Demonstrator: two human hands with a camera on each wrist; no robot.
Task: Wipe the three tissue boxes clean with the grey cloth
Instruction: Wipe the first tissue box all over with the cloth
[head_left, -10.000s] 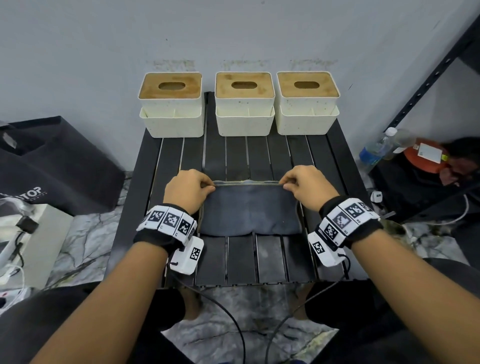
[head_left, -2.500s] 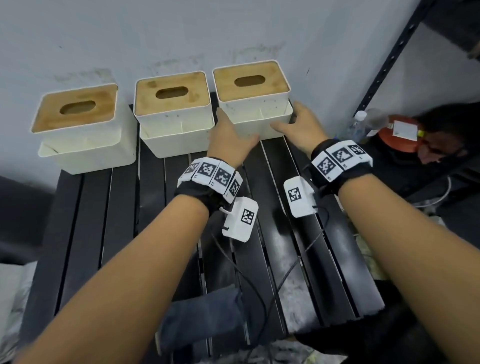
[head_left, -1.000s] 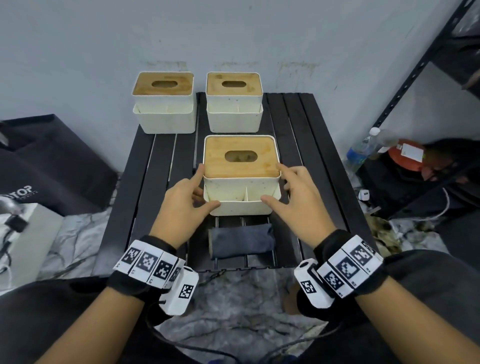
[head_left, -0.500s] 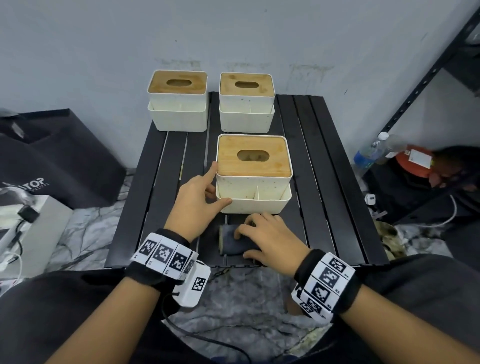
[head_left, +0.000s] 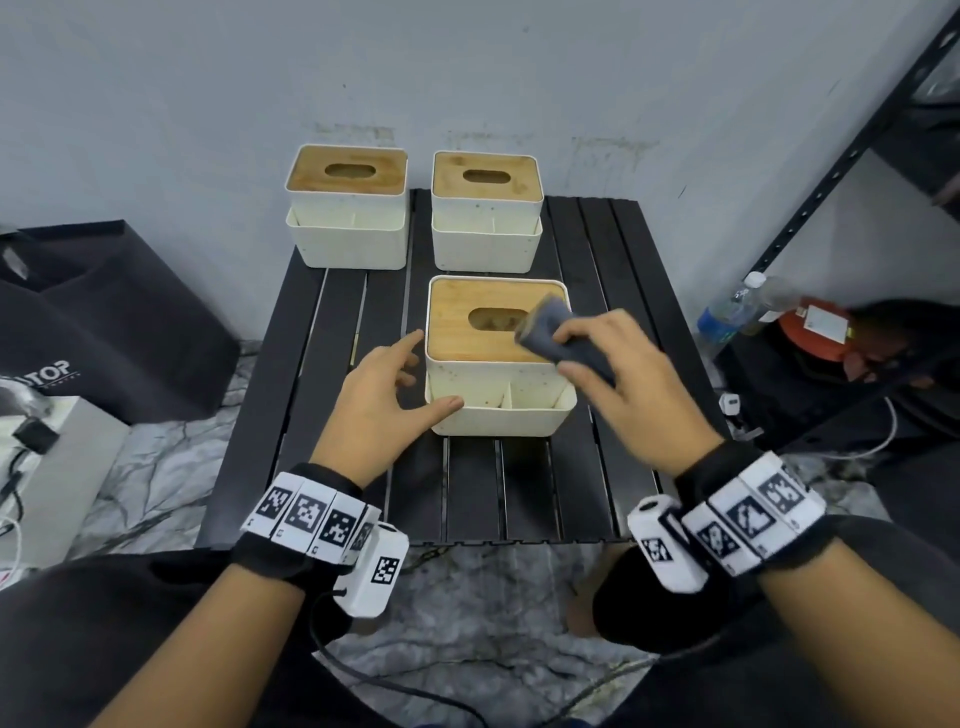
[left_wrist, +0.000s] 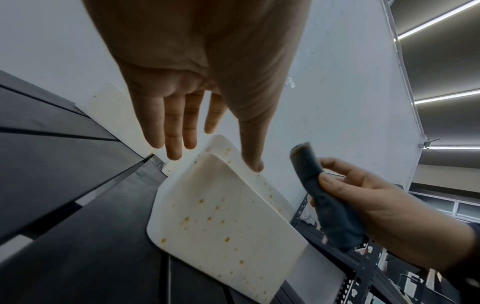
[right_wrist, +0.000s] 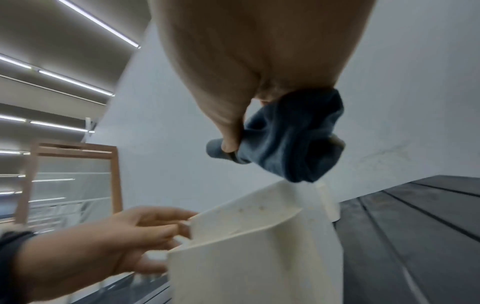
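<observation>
Three cream tissue boxes with stained wooden lids stand on the black slatted table (head_left: 322, 395). The near box (head_left: 496, 364) sits mid-table; the left box (head_left: 348, 208) and the middle box (head_left: 485, 210) stand at the back by the wall. My right hand (head_left: 608, 374) grips the folded grey cloth (head_left: 558, 338) just above the near box's lid, right of its slot. In the right wrist view the cloth (right_wrist: 288, 142) hangs above the box's edge. My left hand (head_left: 387, 395) rests against the near box's left side with fingers straight, its thumb at the front corner.
A black bag (head_left: 98, 322) lies on the floor left of the table. A plastic bottle (head_left: 732, 306) and a red object (head_left: 815, 327) sit at the right under a black metal rack (head_left: 841, 156). The table's front half is bare.
My right hand has picked the folded cloth up from the table's front edge and carried it over the near box's lid. My left hand stays at the box's left side.
</observation>
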